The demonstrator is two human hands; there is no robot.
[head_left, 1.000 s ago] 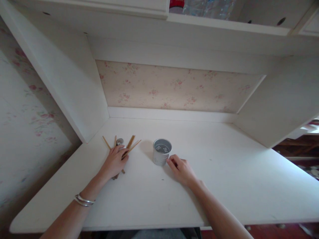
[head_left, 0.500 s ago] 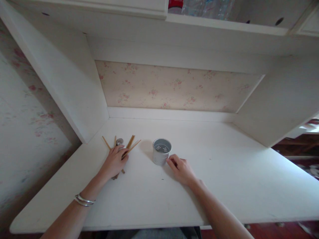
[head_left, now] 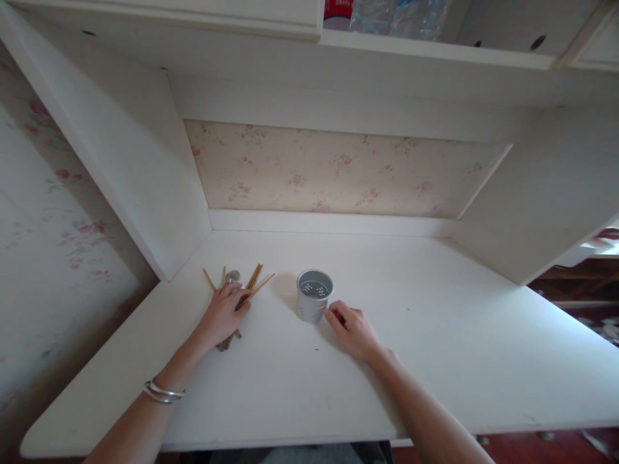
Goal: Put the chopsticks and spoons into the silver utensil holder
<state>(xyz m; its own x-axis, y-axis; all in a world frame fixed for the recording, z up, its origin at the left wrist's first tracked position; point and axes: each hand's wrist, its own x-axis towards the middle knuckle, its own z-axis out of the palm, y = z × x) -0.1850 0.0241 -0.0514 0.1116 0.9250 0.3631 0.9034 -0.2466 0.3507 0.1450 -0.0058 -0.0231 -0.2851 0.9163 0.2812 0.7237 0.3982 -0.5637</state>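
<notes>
On the left of the white desktop, my left hand (head_left: 225, 312) is closed over a loose bundle of wooden chopsticks (head_left: 253, 277). Their ends fan out beyond my fingers and below my palm. The round metal head of a spoon (head_left: 233, 276) pokes out among them; its handle is hidden by my hand. To the right of the bundle, a grey metal chopstick holder (head_left: 314, 299) stands upright, with small holes in its bottom and nothing inside. My right hand (head_left: 354, 328) has its fingers curled, thumb and forefinger touching the holder's lower right side.
The white desk (head_left: 435, 335) is bounded by side panels and a back strip below flowered wallpaper (head_left: 338, 171). Overhead, a shelf holds clear plastic bottles (head_left: 396, 18) and a red-labelled bottle (head_left: 337, 11). A tiny dark speck lies in front of the holder.
The leftmost chopstick has swung slightly inward, toward the rest of the bundle under my left hand. The holder and my right hand look unmoved.
</notes>
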